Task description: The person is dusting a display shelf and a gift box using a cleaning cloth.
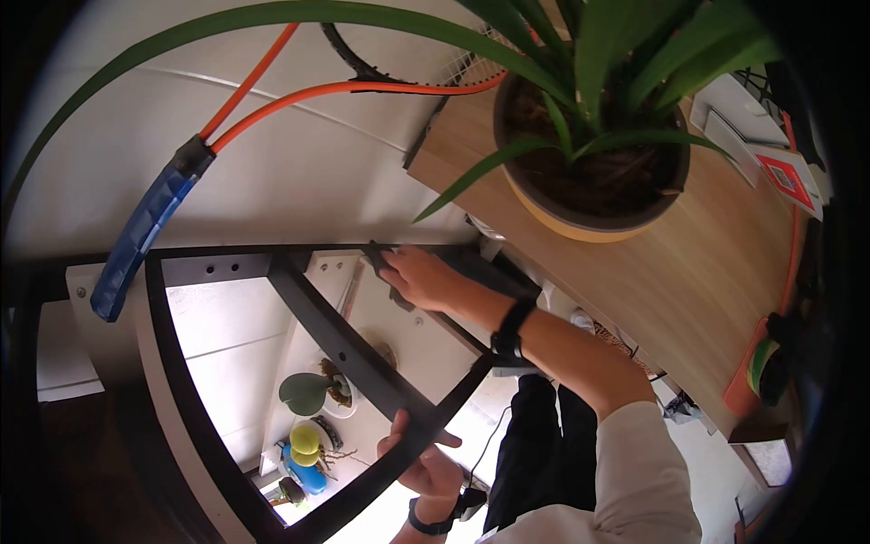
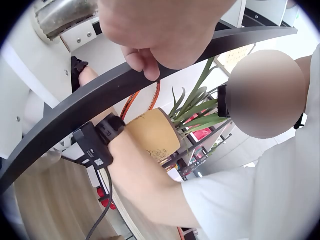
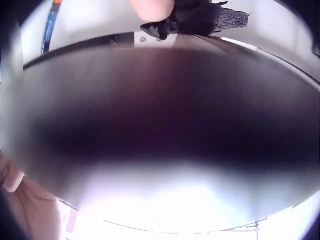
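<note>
My right hand [image 1: 421, 279] holds a crumpled dark cloth [image 3: 220, 19] against the far part of a black-framed shelf rack [image 1: 340, 349]. In the right wrist view a fingertip [image 3: 154, 7] presses into the cloth, and a broad blurred dark surface fills the middle. My left hand [image 1: 428, 469] grips the near black bar [image 2: 75, 102] of the rack, its fingers [image 2: 149, 66] curled over the edge in the left wrist view. Both wrists wear black straps.
A large potted plant [image 1: 594, 172] stands on a wooden tabletop [image 1: 716, 263] at right. A racket with an orange frame and blue handle [image 1: 149, 227] leans at upper left. Below the bars are a small potted plant [image 1: 304, 394], yellow balls [image 1: 305, 442] and a blue object [image 1: 306, 478].
</note>
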Tool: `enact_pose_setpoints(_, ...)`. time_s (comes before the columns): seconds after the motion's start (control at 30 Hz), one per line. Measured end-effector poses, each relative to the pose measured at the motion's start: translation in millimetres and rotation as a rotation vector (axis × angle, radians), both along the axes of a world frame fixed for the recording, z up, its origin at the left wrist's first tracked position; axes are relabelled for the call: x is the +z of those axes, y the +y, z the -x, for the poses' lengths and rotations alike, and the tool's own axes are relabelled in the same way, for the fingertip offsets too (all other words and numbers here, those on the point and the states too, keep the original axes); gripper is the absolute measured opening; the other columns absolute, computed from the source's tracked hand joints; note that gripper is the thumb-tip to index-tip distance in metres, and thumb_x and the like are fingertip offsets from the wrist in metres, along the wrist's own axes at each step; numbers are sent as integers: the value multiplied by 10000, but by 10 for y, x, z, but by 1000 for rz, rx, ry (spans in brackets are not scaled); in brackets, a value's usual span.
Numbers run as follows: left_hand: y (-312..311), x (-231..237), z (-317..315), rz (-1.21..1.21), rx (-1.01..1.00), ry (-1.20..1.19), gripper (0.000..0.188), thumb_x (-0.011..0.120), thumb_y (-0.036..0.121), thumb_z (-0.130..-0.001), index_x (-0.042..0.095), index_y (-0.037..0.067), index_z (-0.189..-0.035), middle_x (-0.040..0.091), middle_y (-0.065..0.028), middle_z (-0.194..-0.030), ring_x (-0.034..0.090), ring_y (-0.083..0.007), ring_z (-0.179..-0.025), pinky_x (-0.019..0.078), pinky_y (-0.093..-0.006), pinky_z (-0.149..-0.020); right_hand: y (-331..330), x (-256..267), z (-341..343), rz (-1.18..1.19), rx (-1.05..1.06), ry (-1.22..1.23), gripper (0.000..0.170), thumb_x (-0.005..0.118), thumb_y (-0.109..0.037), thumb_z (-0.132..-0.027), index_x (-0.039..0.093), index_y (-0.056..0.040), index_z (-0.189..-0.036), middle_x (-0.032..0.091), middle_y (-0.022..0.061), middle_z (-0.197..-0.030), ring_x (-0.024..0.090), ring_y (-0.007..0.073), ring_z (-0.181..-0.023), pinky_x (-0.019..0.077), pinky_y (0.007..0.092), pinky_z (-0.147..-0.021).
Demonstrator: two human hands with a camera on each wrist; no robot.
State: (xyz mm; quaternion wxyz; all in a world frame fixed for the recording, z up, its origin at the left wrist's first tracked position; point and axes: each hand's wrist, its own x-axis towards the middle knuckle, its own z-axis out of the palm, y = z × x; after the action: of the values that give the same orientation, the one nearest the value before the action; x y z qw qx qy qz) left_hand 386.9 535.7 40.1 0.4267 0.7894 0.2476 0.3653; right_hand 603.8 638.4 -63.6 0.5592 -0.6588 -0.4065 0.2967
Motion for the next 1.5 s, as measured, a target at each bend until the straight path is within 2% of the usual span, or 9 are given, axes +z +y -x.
enact_pose_setpoints(0.2,1,15,-58,-29,5,-3,363,446,111,-972,316,21,-1299,455,-227,-1384,597,-195,-518,511,-313,-610,157,-92,-252,37,275,-38,354,487,-291,-956,542,-17,-1173,577,246,-1044,606,446,-916,498,489,-802)
enact_pose_setpoints(0.33,16,-41,-87,-94,88,6,532,475,369,-990,338,-52,-1286,496,-207,-1292,521,-109,-480,448,-206,-455,-41,-88,-248,102,343,-18,363,499,-285,-939,559,-21,-1180,613,253,-1024,619,441,-908,499,495,-797)
enact_pose_setpoints(0.43,30,-38,-50,-51,27,-48,352,477,176,-988,346,18,-1274,472,-217,-1371,582,-175,-509,492,-290,-587,-499,-12,-192,98,371,14,351,509,-280,-927,583,-23,-1153,634,250,-1001,624,424,-935,493,492,-805)
enact_pose_setpoints(0.63,37,-28,-41,12,30,-8,395,498,274,-988,365,6,-1245,515,-195,-1304,566,-156,-497,489,-283,-602,-1578,156,189,110,171,118,359,558,-235,-913,589,22,-1162,582,209,-966,595,376,-871,483,436,-770)
enact_pose_setpoints(0.83,100,-61,-14,-9,-3,10,404,498,295,-987,370,11,-1245,512,-209,-1302,561,-156,-494,492,-285,-601,-1881,578,412,-80,45,205,298,597,-119,-884,583,78,-1107,565,187,-950,598,335,-828,487,372,-705)
enact_pose_setpoints(1.07,61,-45,-36,34,-23,-60,444,515,235,-982,311,17,-1310,380,-266,-1426,643,-270,-827,549,-285,-557,-1870,1273,302,-276,220,255,398,546,-91,-917,468,41,-1284,491,165,-994,582,318,-787,465,368,-676)
enact_pose_setpoints(1.17,36,-56,-95,-63,1,-79,428,497,235,-988,314,8,-1301,373,-264,-1433,640,-253,-831,543,-278,-542,-1770,1350,156,-301,314,188,406,537,-111,-933,454,35,-1303,486,159,-1015,587,312,-787,478,369,-674)
enact_pose_setpoints(1.33,24,-48,-83,-63,-20,22,638,442,302,-1004,153,-65,-1439,612,-129,-877,531,-120,-498,462,-225,-563,-1167,1426,61,-308,284,9,375,535,-151,-944,467,2,-1280,490,170,-987,597,353,-791,490,407,-662)
enact_pose_setpoints(1.5,-4,-46,-116,-84,30,17,604,437,264,-1008,174,-69,-1438,614,-130,-902,556,-118,-520,468,-229,-540,-254,1293,-59,-318,221,-93,326,517,-151,-951,447,-44,-1251,495,212,-994,589,412,-807,477,483,-709)
